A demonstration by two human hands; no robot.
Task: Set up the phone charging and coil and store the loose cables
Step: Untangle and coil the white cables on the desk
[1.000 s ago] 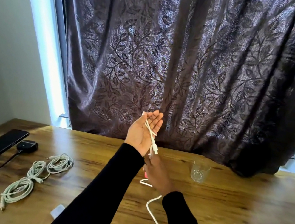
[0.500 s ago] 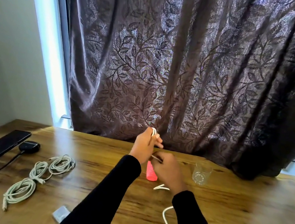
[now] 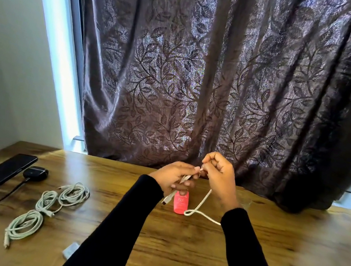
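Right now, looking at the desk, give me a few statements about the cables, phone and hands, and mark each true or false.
1. Both hands hold the white cable. True: left hand, right hand.
2. The phone stands upright against the curtain. False: it lies flat on the table.
3. Coiled grey cables lie to the left of the arms. True.
4. The pink item sits on the phone. False: it is below the left hand.

The pink bottle (image 3: 180, 204) on the table carries pale lettering, too blurred to read.
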